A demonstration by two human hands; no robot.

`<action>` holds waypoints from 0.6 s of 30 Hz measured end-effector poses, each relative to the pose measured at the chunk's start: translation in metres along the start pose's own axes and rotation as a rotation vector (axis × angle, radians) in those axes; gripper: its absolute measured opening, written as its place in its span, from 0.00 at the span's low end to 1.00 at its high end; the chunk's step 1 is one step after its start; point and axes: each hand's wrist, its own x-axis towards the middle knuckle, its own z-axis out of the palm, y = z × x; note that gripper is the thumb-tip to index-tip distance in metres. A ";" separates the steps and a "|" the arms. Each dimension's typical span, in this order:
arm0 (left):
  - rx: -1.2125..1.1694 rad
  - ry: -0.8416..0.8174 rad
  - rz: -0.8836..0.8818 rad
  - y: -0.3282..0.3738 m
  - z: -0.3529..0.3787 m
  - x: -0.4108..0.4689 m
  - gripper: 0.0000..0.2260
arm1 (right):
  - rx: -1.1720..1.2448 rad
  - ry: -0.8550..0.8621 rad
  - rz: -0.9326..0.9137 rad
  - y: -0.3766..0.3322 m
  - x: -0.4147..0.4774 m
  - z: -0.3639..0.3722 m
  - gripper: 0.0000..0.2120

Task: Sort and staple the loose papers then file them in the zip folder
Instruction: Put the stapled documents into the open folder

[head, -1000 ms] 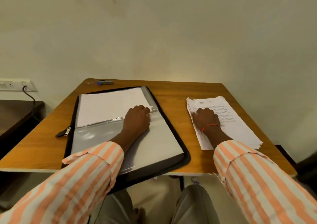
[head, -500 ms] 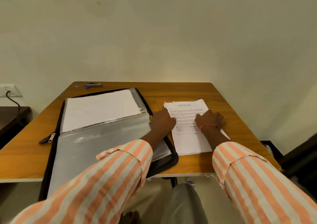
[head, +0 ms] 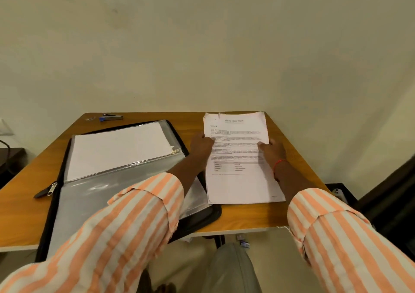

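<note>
Both hands have closed in on the stack of white printed papers (head: 238, 185), which half a second ago lay flat on the counter under the right palm alone. The left hand (head: 202, 145) has come off the folder's right side and now takes the stack's left edge. Its grip is pinched on the sheets, thumb on the printed face and fingers behind. The right hand (head: 272, 150), with a thin red thread (head: 278, 163) round its wrist, holds the opposite edge the same way, thumb on the front.

The stack is tipped up towards the camera. Its upper edge shows against the far rim of the orange-brown wooden counter (head: 22, 214), and its lower edge sits low near the front of the counter. Whether that lower edge touches the wood I cannot tell. The top sheet carries a heading, several paragraphs and a small table, all too blurred to read.

Just left of the stack lies the black zip folder (head: 202, 216), opened flat, its near corner hanging over the counter's front edge. A clear plastic sleeve (head: 94, 194) covers its near half, and plain white sheets (head: 116, 149) lie in its far half. A metal zip pull (head: 46, 191) sticks out from the folder's left side onto the wood.

At the far left corner of the counter — well apart from both hands — rests a blue-and-silver stapler (head: 111, 117). Orange-and-white striped sleeves (head: 139, 221) cover both forearms.
</note>
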 end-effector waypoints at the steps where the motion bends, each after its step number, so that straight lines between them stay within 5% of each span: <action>1: -0.035 0.014 0.056 0.011 -0.002 -0.001 0.08 | 0.128 -0.027 -0.033 -0.006 -0.002 -0.002 0.11; 4: -0.047 0.149 0.277 0.051 -0.013 -0.007 0.07 | 0.382 -0.053 -0.188 -0.038 -0.014 0.000 0.12; 9: 0.008 0.228 0.551 0.091 -0.042 -0.021 0.04 | 0.482 -0.165 -0.345 -0.087 -0.036 0.027 0.14; 14: 0.173 0.033 0.553 0.063 -0.075 -0.028 0.12 | 0.470 -0.224 -0.302 -0.070 -0.050 0.052 0.14; 18: 0.162 0.064 0.516 0.040 -0.079 -0.040 0.14 | 0.445 -0.227 -0.289 -0.066 -0.058 0.061 0.13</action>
